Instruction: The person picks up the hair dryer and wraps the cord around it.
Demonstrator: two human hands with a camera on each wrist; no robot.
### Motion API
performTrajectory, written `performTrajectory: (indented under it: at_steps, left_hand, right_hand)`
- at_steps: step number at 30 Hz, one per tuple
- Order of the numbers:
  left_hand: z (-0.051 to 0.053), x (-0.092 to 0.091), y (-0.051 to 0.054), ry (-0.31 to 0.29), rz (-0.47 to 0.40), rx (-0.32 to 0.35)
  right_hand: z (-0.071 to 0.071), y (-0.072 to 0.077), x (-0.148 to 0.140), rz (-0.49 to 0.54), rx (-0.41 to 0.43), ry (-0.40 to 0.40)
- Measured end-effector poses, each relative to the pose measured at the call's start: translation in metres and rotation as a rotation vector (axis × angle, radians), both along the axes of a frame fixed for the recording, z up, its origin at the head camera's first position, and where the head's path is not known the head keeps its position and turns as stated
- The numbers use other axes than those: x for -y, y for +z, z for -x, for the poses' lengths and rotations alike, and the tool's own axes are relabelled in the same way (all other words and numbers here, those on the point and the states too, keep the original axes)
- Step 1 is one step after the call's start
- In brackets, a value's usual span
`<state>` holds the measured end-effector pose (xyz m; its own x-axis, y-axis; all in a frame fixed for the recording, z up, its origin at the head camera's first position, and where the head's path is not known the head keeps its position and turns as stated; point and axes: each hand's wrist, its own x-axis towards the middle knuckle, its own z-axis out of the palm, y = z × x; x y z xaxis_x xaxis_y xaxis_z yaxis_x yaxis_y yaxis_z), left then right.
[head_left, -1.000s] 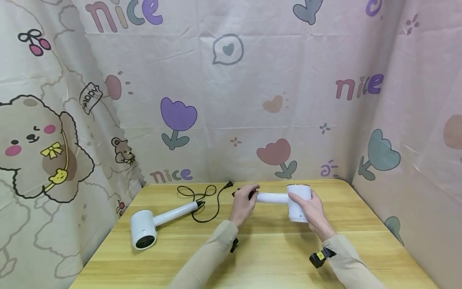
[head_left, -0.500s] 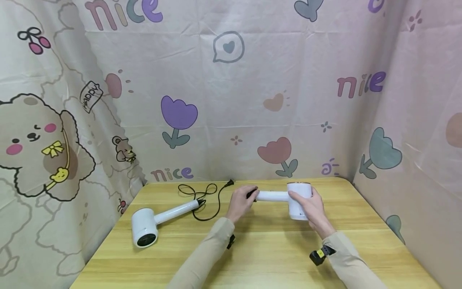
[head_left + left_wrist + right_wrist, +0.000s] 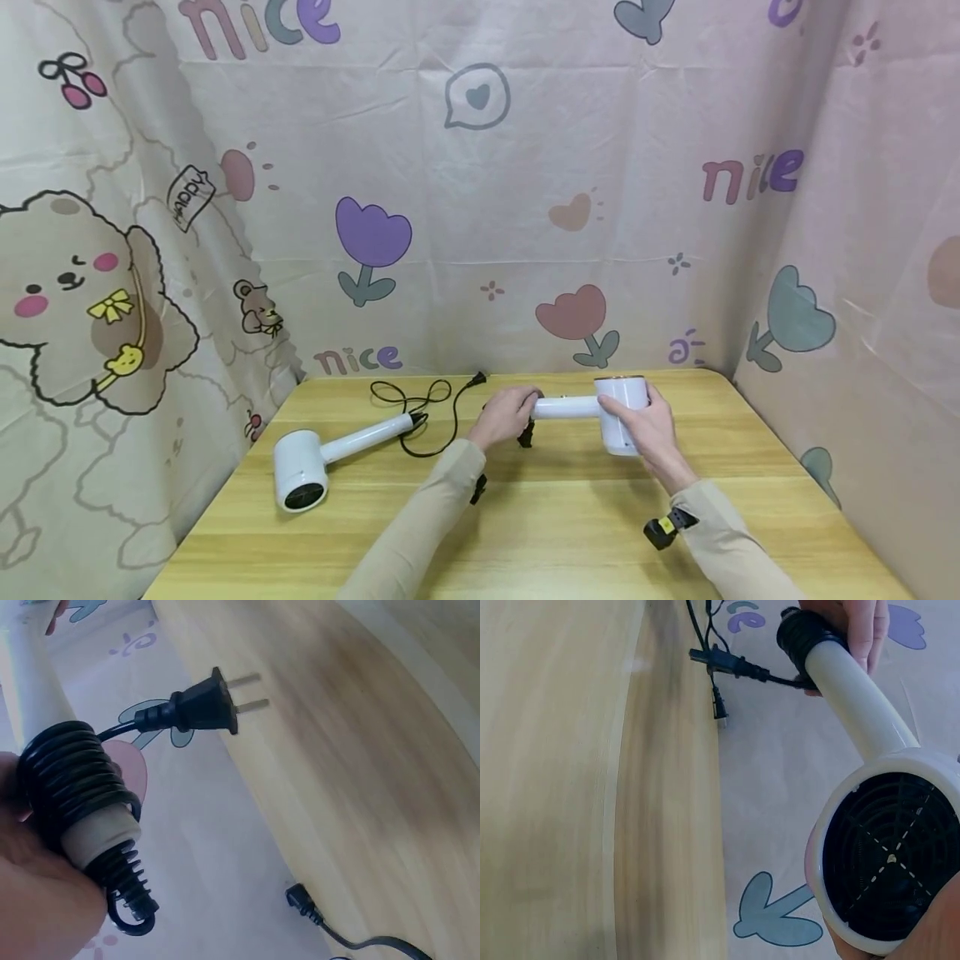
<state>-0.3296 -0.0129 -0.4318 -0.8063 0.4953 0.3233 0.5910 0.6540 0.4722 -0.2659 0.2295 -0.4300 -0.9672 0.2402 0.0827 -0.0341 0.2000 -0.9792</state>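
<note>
A white hair dryer [image 3: 568,407] is held level above the table, its handle pointing left. My right hand [image 3: 651,429] grips its wide round head, thumb on the near side; the black grille [image 3: 889,825] shows in the right wrist view. At the handle's end, my left hand [image 3: 506,417] holds the black cord [image 3: 71,776], which is wound round the handle in several tight coils. The two-pin plug [image 3: 199,706] sticks out from the coils on a short free length. Some of the left fingers are hidden behind the handle.
A second white hair dryer [image 3: 300,471] lies on the left of the wooden table [image 3: 555,533]. Its loose black cord [image 3: 455,421] loops behind it, ending in a plug [image 3: 477,380] near the back edge. A printed curtain [image 3: 465,208] encloses the back and sides.
My left hand has turned slightly at the handle's end, and the plug now hangs below it. The right hand and the dryer's head have barely moved.
</note>
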Motion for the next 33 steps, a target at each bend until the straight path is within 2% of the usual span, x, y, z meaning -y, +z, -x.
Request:
performTrajectory:
  at_steps: [3, 11, 16, 23, 27, 33]
  left_hand:
    - [0.001, -0.002, 0.001, -0.012, -0.01, 0.057]
    - [0.004, -0.015, -0.01, -0.027, -0.012, 0.172]
    - [0.008, -0.025, -0.025, -0.029, 0.015, 0.2]
    - [0.009, -0.033, -0.046, -0.04, 0.024, 0.298]
    - [0.008, -0.035, -0.052, -0.023, 0.047, 0.316]
    - [0.007, -0.039, -0.052, -0.014, 0.134, 0.253]
  right_hand:
    - [0.002, 0.0, -0.002, 0.013, 0.015, 0.003]
    - [0.01, -0.008, -0.014, 0.033, 0.093, 0.013]
    - [0.018, -0.02, -0.026, 0.033, 0.141, 0.014]
    - [0.027, -0.042, -0.036, -0.026, 0.201, 0.026]
    - [0.03, -0.05, -0.04, -0.031, 0.209, 0.034]
    - [0.034, -0.056, -0.045, 0.012, 0.244, 0.06]
